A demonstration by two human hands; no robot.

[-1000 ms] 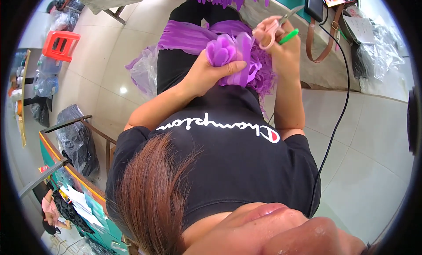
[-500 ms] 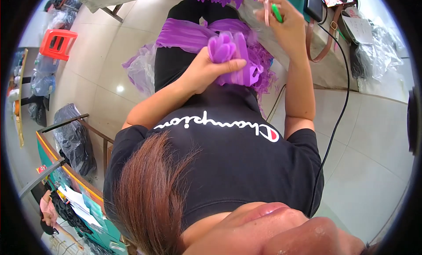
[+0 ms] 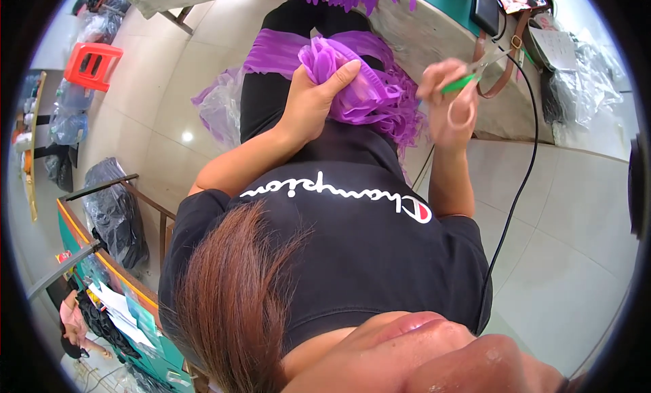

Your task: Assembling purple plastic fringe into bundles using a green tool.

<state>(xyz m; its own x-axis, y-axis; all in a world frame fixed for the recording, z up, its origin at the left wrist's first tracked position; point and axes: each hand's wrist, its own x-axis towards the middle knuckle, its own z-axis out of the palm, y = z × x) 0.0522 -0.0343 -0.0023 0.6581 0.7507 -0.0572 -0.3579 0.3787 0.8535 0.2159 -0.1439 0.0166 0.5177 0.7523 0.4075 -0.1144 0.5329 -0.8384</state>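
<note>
STEP, apparently: readying fabric for trimming | left hand, narrow grip, clutches purple sheer fabric bundle before black trousers; right hand, blurred, holds green-and-pink-handled scissors apart, pointing away | NEXT: cutting calls for turning scissors inward

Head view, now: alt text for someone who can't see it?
The left hand holds a bunched purple bundle while the right hand, slightly blurred, holds green-and-pink-handled scissors apart from it. More purple cloth lies across the black trousers; a red stool shows at left.
</note>
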